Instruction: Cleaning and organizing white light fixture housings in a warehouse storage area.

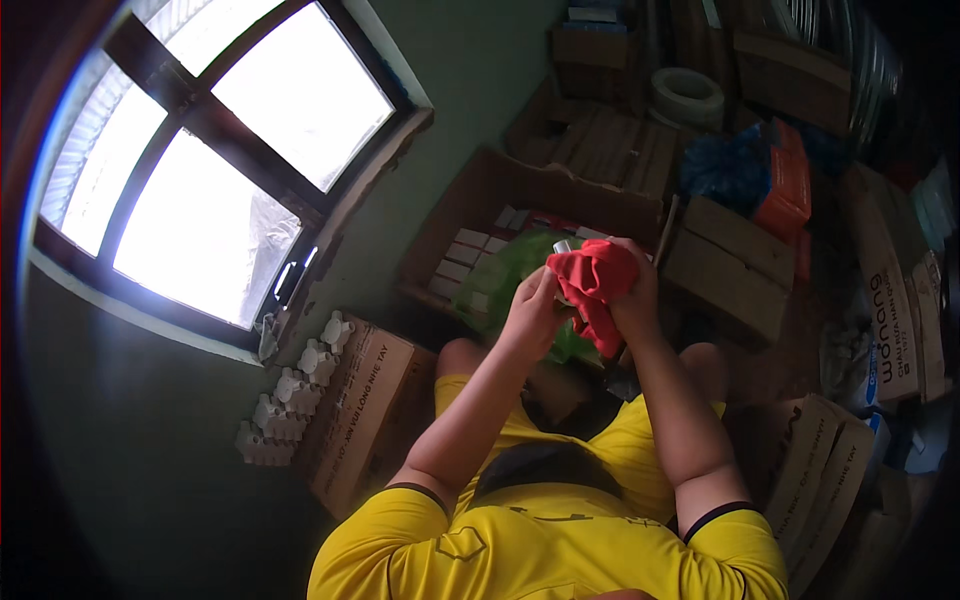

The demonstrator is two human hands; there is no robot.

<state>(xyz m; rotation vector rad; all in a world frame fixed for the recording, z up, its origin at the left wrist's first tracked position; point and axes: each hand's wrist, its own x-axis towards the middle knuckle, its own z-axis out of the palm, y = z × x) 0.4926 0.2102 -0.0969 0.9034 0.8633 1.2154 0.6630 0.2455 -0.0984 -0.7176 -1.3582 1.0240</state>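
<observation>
My left hand [536,311] grips a white object [562,247], only partly visible, at the left side of a red cloth [600,277]. The cloth is bunched in my right hand [636,289], wraps over part of the white object and hangs down between my hands. What the white object is, I cannot tell. Below and behind my hands lies a green plastic bag [495,281], partly over small white boxes [460,259] in a large open cardboard box [517,176].
White fittings [289,391] stand in stacks on a closed cardboard carton [367,420] at left, under the window [247,225]. Right of my hands are a cardboard box [731,262], an orange box [789,180] and a roll of tape or tubing [686,94]. More cartons [810,465] flank my right side.
</observation>
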